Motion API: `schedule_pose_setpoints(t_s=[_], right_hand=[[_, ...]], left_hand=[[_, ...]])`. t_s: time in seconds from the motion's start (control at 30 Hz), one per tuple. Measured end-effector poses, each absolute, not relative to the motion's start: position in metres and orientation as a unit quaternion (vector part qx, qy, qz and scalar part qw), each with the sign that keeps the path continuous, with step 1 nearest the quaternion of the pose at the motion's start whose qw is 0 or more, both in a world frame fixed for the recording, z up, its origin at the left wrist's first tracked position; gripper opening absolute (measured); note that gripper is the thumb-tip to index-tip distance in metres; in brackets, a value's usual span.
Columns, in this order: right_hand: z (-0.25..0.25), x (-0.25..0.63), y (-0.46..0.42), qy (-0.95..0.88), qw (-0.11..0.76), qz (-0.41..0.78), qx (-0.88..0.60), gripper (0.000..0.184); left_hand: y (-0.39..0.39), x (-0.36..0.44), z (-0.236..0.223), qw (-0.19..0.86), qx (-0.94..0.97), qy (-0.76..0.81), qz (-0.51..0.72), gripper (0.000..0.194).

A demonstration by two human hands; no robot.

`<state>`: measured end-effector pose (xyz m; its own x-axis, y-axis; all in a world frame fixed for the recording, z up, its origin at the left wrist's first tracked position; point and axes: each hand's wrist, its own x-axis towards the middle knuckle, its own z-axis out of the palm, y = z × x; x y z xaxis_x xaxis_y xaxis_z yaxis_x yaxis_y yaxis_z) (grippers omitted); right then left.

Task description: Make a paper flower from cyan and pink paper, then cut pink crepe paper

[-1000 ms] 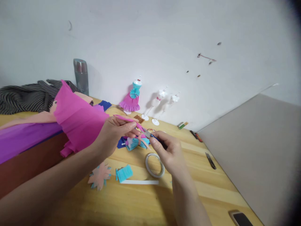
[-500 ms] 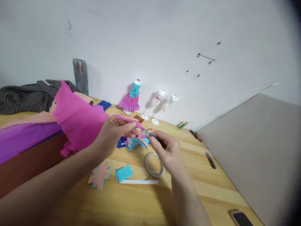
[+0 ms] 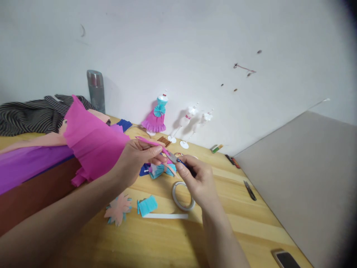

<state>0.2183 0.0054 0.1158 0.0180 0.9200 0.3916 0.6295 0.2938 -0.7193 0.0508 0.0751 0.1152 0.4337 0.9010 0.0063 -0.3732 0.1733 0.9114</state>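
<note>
My left hand (image 3: 136,160) pinches a folded edge of pink crepe paper (image 3: 92,141), which fans out to the left over my wrist. My right hand (image 3: 196,180) is closed round small blue-handled scissors (image 3: 175,159), whose blades meet the pink strip just past my left thumb. Both hands hover above a wooden table (image 3: 167,238). Under them lie blue and teal paper scraps (image 3: 158,170) and a roll of tape (image 3: 182,195).
A pink-and-teal paper flower (image 3: 118,209), a teal scrap (image 3: 147,205) and a white strip (image 3: 166,216) lie near me. By the wall stand a small mannequin in a pink dress (image 3: 156,117), two white mannequins (image 3: 192,121) and a steel flask (image 3: 96,89). Purple paper (image 3: 25,162) lies left, a phone (image 3: 284,258) lower right.
Almost nothing differs. My right hand with the scissors has crept slightly left along the pink strip; my left hand keeps its pinch.
</note>
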Motion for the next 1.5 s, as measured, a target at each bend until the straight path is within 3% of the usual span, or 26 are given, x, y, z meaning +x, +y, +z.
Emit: schedule_pose_setpoints(t_s=[0.4, 0.9, 1.5], right_hand=[[0.1142, 0.2166, 0.0056, -0.683, 0.436, 0.165, -0.562, 0.029], [0.1152, 0.2162, 0.0081, -0.644, 0.469, 0.253, -0.550, 0.034], [0.1138, 0.2178, 0.0081, -0.647, 0.473, 0.238, -0.549, 0.032]], left_hand=[[0.0697, 0.0519, 0.1148, 0.740, 0.447, 0.280, 0.417, 0.011], [0.0719, 0.0524, 0.1124, 0.735, 0.466, 0.265, 0.415, 0.011], [0.0717, 0.0523, 0.1138, 0.723, 0.477, 0.286, 0.410, 0.013]])
